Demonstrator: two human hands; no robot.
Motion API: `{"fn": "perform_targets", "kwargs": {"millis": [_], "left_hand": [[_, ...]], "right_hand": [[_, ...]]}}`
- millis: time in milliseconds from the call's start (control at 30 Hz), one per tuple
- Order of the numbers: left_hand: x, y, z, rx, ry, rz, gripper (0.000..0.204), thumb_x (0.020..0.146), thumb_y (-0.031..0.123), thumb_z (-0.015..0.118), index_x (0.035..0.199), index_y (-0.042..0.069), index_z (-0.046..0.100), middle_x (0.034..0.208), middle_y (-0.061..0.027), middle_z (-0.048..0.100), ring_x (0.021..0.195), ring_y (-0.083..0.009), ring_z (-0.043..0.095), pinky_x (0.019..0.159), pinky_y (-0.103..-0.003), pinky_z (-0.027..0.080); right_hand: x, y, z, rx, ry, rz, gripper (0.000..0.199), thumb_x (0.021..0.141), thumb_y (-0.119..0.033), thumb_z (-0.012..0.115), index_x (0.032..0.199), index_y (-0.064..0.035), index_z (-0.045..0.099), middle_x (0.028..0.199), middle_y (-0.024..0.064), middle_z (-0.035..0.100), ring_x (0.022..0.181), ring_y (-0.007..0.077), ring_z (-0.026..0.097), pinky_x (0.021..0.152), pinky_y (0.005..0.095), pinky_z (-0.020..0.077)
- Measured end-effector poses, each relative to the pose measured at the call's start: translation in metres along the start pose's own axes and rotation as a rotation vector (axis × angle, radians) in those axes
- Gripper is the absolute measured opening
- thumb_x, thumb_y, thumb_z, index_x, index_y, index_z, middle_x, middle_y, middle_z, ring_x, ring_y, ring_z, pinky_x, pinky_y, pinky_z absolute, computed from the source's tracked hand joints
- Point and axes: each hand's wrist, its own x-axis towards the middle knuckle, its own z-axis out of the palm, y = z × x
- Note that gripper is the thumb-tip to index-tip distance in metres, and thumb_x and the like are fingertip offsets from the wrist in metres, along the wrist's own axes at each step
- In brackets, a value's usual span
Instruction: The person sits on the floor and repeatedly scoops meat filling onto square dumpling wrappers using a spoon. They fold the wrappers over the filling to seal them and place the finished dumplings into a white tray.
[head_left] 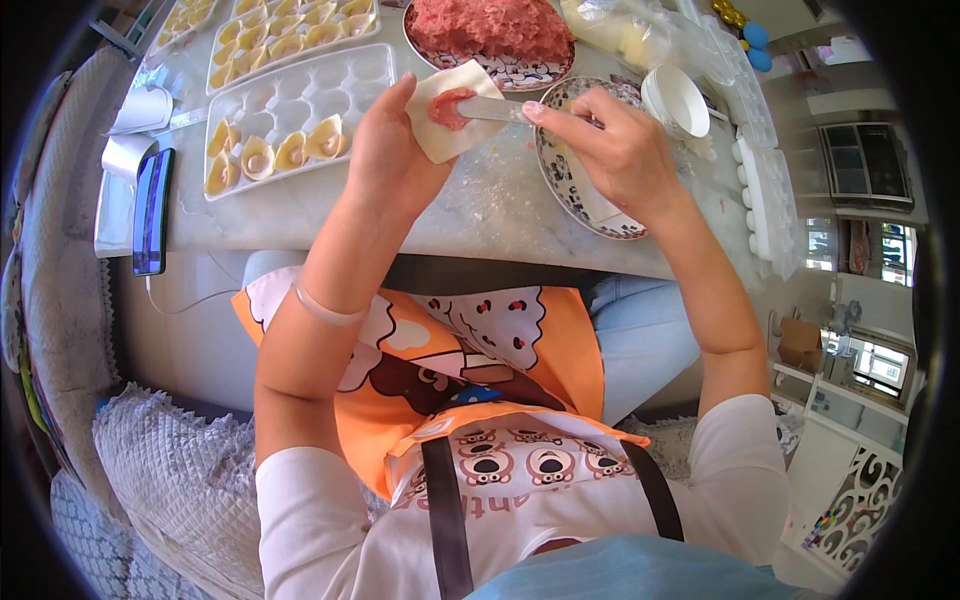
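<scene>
On the fingers of my left hand (385, 150) rests a square dough wrapper (438, 142), its thumb at the wrapper's left edge. A dab of pink minced meat (447, 112) lies on the wrapper. My right hand (625, 155) grips a flat, pale spreader (490, 109), whose tip touches that meat. Beneath the right hand sits a patterned plate (553, 172) with pale wrappers partly hidden by the hand. Beyond my hands, a large mound of minced meat (490, 28) fills another patterned plate (515, 76).
A white compartment tray (375, 75) at left holds several folded wontons (290, 150); fuller trays (290, 30) stand behind it. A phone (152, 212) with a cable is at the table's left edge. White bowls (682, 100), plastic bags (655, 40) and an egg carton (770, 200) are at right.
</scene>
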Motion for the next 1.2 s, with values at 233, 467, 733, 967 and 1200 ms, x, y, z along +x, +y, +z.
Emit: {"fn": "perform_targets", "kwargs": {"millis": [233, 467, 733, 967, 1200], "left_hand": [[0.003, -0.009, 0.003, 0.090, 0.060, -0.003, 0.046, 0.100, 0.026, 0.026, 0.130, -0.007, 0.036, 0.129, -0.0189, 0.047, 0.122, -0.0313, 0.045, 0.106, -0.045, 0.034], [-0.002, -0.008, 0.003, 0.064, 0.031, 0.008, 0.044, 0.098, 0.024, 0.031, 0.130, -0.006, 0.038, 0.129, -0.0183, 0.048, 0.120, -0.0304, 0.047, 0.106, -0.045, 0.034], [-0.001, -0.005, 0.002, -0.097, -0.169, -0.120, 0.049, 0.099, 0.029, 0.029, 0.132, -0.007, 0.037, 0.133, -0.0226, 0.046, 0.125, -0.0358, 0.043, 0.108, -0.045, 0.030], [-0.003, -0.019, 0.008, 0.003, -0.112, -0.109, 0.053, 0.099, 0.026, 0.026, 0.136, -0.013, 0.026, 0.138, -0.0307, 0.036, 0.131, -0.0390, 0.035, 0.111, -0.045, 0.026], [-0.004, -0.014, 0.005, -0.023, -0.114, -0.103, 0.056, 0.099, 0.030, 0.028, 0.135, -0.013, 0.027, 0.137, -0.0307, 0.037, 0.131, -0.0380, 0.036, 0.111, -0.044, 0.025]], "right_hand": [[-0.006, 0.004, -0.004, 0.205, 0.123, 0.105, 0.038, 0.078, -0.005, 0.062, 0.111, -0.0235, 0.067, 0.074, 0.0028, 0.052, 0.058, 0.0186, 0.054, 0.050, 0.0310, 0.0451], [-0.028, -0.004, 0.011, 0.195, 0.092, 0.155, 0.037, 0.079, -0.001, 0.062, 0.112, -0.0172, 0.067, 0.074, 0.0050, 0.052, 0.058, 0.0191, 0.051, 0.052, 0.0307, 0.0434], [-0.078, 0.098, -0.049, -0.024, 0.093, 0.785, 0.024, 0.086, -0.018, 0.056, 0.106, -0.0139, 0.069, 0.077, 0.0121, 0.062, 0.069, 0.0241, 0.059, 0.065, 0.0345, 0.0458], [-0.079, 0.153, -0.041, -0.385, -0.380, 0.903, 0.026, 0.086, -0.019, 0.051, 0.102, -0.0206, 0.071, 0.100, 0.0070, 0.068, 0.092, 0.0282, 0.063, 0.079, 0.0394, 0.0500], [-0.093, 0.159, -0.073, -0.243, -0.233, 0.866, 0.027, 0.087, -0.022, 0.050, 0.105, -0.0237, 0.070, 0.102, 0.0077, 0.067, 0.095, 0.0268, 0.062, 0.080, 0.0400, 0.0490]]}}
